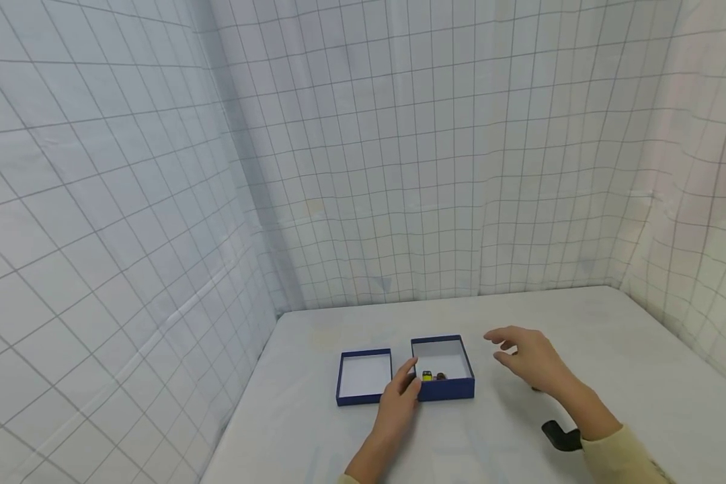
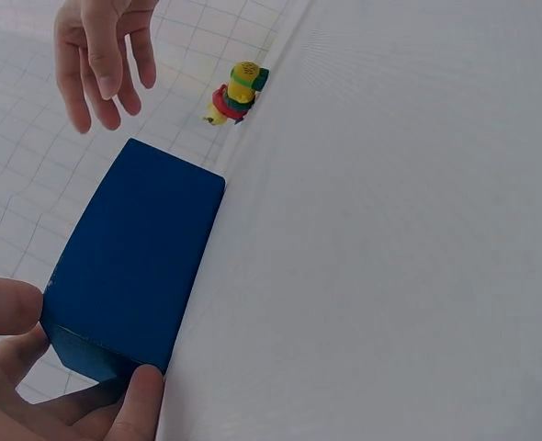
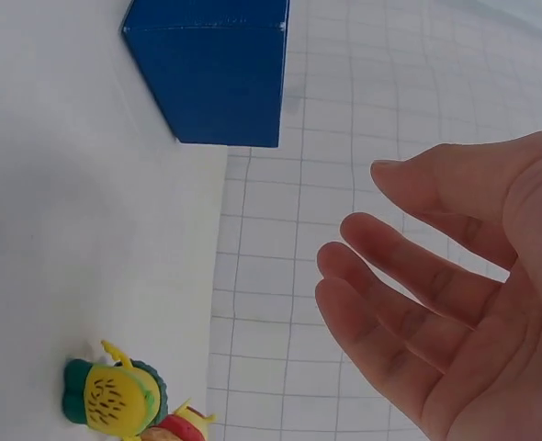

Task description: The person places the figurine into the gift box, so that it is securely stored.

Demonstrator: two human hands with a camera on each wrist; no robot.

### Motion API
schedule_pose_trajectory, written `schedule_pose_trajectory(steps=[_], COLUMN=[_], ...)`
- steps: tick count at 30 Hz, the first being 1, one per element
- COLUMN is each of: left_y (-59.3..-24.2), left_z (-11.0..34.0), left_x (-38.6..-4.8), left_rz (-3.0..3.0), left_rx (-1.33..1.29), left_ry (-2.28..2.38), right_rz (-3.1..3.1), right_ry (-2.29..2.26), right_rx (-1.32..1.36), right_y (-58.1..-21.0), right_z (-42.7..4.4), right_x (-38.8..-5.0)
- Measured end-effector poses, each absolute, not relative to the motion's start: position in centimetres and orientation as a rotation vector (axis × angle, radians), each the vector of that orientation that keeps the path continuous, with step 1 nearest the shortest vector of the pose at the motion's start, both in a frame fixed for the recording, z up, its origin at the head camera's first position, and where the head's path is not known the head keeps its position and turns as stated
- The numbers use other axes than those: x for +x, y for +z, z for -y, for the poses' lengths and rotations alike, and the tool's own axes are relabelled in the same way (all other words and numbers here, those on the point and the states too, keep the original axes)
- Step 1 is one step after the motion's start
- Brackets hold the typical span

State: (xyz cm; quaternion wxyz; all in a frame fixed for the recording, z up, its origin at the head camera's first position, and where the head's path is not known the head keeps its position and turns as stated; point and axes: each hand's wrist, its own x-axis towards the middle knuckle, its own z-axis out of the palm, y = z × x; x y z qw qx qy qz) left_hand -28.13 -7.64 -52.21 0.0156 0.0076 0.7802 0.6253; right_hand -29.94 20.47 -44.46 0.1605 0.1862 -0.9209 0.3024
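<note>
My left hand point(image 1: 397, 403) grips the near left corner of a blue open box point(image 1: 454, 389) with a white inside. In the left wrist view its thumb and fingers lie around the end of that box point(image 2: 138, 257). A small yellow item point(image 1: 427, 376) and a dark brown one point(image 1: 441, 377) sit along the box's near wall. My right hand point(image 1: 529, 356) hovers to the right of the box, fingers loosely bent and holding nothing. Below it on the table are a yellow-and-green toy figure point(image 3: 117, 401) and a red-and-yellow one point(image 3: 181, 426), mostly hidden by the arm in the head view.
A shallow white tray with a blue rim point(image 1: 358, 401), perhaps the box's lid, lies to the left of the box. By the right sleeve is a black bent piece point(image 1: 560, 437). White sheets with a grid pattern point(image 1: 369, 168) hang behind and beside the white table point(image 1: 302, 430).
</note>
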Motion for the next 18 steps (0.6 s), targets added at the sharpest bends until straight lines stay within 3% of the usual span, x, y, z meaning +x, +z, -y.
schedule_pose_trajectory(steps=[18], left_y=[-52.3], left_z=[7.8], left_x=[-28.3], left_rz=[-2.439], left_rx=[0.049], left_ry=[1.934], right_rz=[2.658], right_ry=[0.902], right_rx=[0.403], right_y=[-46.4], right_z=[-24.5], right_x=[-30.1])
